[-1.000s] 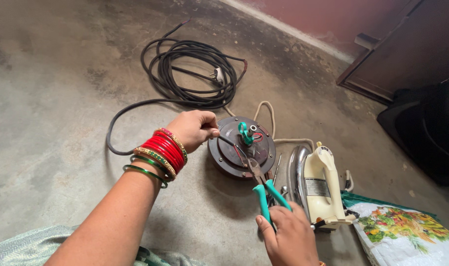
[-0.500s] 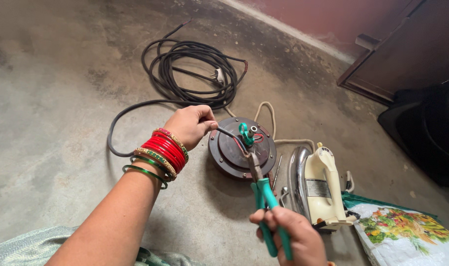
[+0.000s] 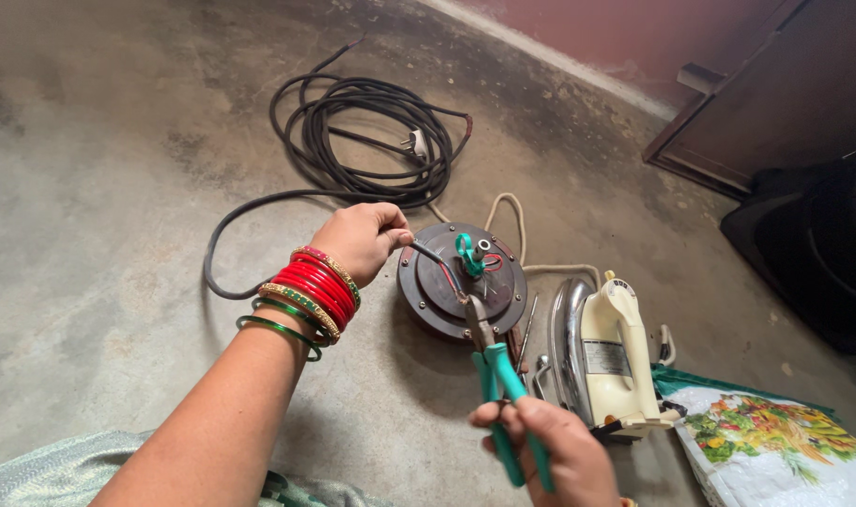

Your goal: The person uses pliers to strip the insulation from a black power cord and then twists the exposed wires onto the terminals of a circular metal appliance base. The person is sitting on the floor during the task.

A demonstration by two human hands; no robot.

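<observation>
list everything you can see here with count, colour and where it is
round plate unit: 1, dark brown, floor centre
wire: 1, dark, from left hand across the unit
pliers: 1, green handles, nose on the unit
cable coil: 1, black, floor behind
clothes iron: 1, cream and chrome, right of the unit
cord: 1, beige, behind the iron
printed bag: 1, white with floral print, bottom right
bangles: several, red, green, gold, left wrist
left hand: pinches the wire
right hand: holds the pliers

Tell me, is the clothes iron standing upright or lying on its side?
Lying on its side. The cream iron rests on the concrete floor with its shiny soleplate facing left, toward the round dark device, handle pointing right.
</observation>
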